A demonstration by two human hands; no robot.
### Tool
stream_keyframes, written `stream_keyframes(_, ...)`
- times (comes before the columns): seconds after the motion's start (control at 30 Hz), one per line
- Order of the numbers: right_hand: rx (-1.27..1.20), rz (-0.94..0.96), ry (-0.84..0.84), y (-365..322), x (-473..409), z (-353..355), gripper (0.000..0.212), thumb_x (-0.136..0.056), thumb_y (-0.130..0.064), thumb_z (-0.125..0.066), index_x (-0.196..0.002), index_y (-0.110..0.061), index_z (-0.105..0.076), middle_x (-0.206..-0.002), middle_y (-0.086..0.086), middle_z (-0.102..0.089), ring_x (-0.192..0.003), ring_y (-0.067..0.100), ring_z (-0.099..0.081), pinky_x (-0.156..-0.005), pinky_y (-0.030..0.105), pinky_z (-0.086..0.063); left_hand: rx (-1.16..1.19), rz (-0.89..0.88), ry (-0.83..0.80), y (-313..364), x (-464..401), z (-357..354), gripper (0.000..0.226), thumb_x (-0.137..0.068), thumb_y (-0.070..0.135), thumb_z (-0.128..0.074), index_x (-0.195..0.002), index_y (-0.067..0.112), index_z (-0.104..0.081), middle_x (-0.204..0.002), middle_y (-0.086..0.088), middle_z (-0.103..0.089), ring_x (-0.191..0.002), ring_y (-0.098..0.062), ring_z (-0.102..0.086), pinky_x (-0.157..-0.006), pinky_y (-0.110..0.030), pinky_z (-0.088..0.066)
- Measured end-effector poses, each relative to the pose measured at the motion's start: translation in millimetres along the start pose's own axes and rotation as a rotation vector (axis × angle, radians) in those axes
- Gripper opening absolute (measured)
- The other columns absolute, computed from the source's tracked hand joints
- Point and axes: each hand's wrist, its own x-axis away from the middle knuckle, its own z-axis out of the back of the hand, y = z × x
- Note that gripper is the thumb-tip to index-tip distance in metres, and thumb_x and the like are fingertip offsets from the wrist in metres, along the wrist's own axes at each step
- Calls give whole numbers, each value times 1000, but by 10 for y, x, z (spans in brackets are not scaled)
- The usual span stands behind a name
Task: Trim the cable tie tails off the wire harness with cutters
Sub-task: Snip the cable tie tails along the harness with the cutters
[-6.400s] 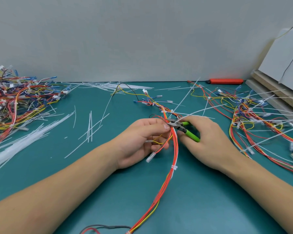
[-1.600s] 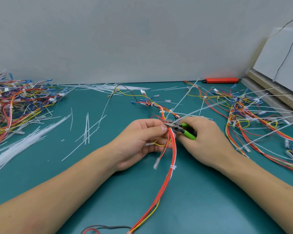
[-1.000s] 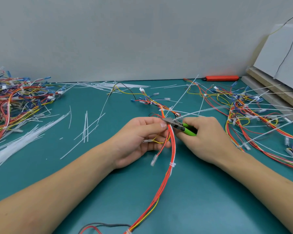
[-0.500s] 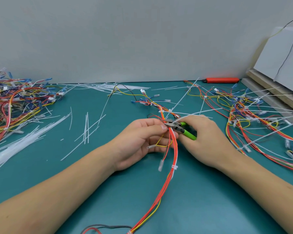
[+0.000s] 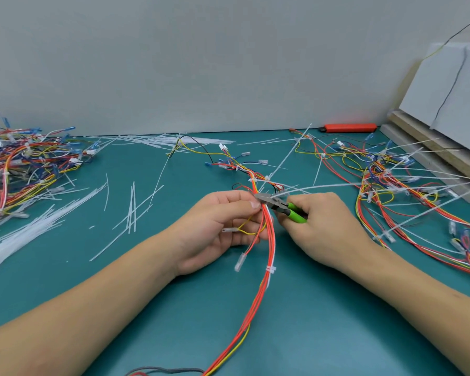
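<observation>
A wire harness (image 5: pixel 269 248) of red, orange and yellow wires runs from the bottom edge up through the middle of the teal table. My left hand (image 5: pixel 215 229) pinches the bundle between thumb and fingers. My right hand (image 5: pixel 326 229) grips green-handled cutters (image 5: pixel 280 206), whose grey jaws sit against the bundle right by my left fingertips. A long white cable tie tail (image 5: pixel 318 187) sticks out to the right from that spot. Lower on the bundle sits a short white cable tie (image 5: pixel 270 269) with no tail.
A heap of harnesses (image 5: pixel 17 166) lies at the far left, with loose white tie tails (image 5: pixel 38 223) spread beside it. More harnesses with long tails (image 5: pixel 407 185) lie at the right. An orange knife (image 5: pixel 349 127) rests by the wall, boards (image 5: pixel 445 147) at the far right.
Both hands stay at the same spot on the bundle. The cutter jaws have shifted slightly against the wires, and the dangling white connector has swung a little.
</observation>
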Motion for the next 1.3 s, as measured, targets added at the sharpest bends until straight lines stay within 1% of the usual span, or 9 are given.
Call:
stream_keyframes(0.1,-28,3,19,6,10,-3,28,-90,-32,-68,-69,-21,-53,-59,-2,-52,-64,22,-49,-59,39,-44,-14,-4,6,-2,-1,-14,7,-98,14,-60,-97,8,-64,-87,-8,-68,-71,-17,-70,-70,-27,-55)
stream_keyframes(0.2,-37,53,35,-29,1,15,4,-89,-28,-69,-92,-26,-69,-84,-9,-67,-88,20,-59,-82,42,-49,-20,-7,7,0,3,-27,10,-99,12,-58,-91,11,-65,-86,-6,-70,-71,-17,-71,-69,-26,-56)
stream_keyframes(0.37,-38,60,24,-36,-2,18,26,-89,-25,-69,-116,-29,-69,-110,-15,-69,-113,17,-58,-101,39,-44,-19,-6,11,16,10,-35,12,-99,12,-58,-89,11,-64,-85,-5,-71,-72,-18,-72,-65,-23,-55)
stream_keyframes(0.6,-36,48,12,-9,-12,3,27,-88,-27,-69,-114,-30,-69,-107,-13,-68,-111,17,-57,-99,38,-45,-19,-8,10,5,6,-30,6,-99,13,-58,-95,9,-61,-89,-8,-71,-70,-17,-71,-68,-25,-55)
stream_keyframes(0.7,-31,6,28,10,-16,-2,7,-89,-31,-70,-84,-28,-66,-74,-10,-63,-79,18,-57,-73,37,-48,-16,-12,8,6,11,-32,11,-98,14,-59,-87,13,-63,-87,-8,-69,-70,-17,-71,-66,-24,-56)
stream_keyframes(0.83,9,-60,11,12,6,-18,34,-91,-42,-66,-66,-27,-50,-55,-2,-49,-57,18,-46,-51,32,-33,-29,-17,2,6,17,-35,16,-97,14,-60,-82,16,-66,-88,-9,-69,-70,-17,-71,-66,-24,-56)
stream_keyframes(1.03,-63,62,53,-26,21,19,18,-88,-42,-61,-84,-25,-68,-76,-8,-66,-77,16,-57,-74,38,-50,-31,-17,-1,12,20,-52,20,-98,14,-59,-80,17,-69,-85,-8,-70,-72,-20,-72,-65,-24,-56)
stream_keyframes(1.17,-125,143,30,-49,10,43,32,-87,-38,-59,-113,-28,-73,-108,-16,-72,-105,7,-56,-92,6,-35,-21,-18,-6,12,20,-53,16,-96,14,-60,-82,14,-67,-82,-8,-69,-72,-22,-72,-67,-26,-55)
stream_keyframes(1.3,-108,143,1,-36,9,52,35,-87,-40,-57,-117,-29,-72,-110,-20,-68,-108,5,-54,-94,4,-31,-30,-11,1,22,22,-51,12,-95,15,-61,-85,12,-66,-81,-8,-68,-72,-22,-71,-67,-25,-55)
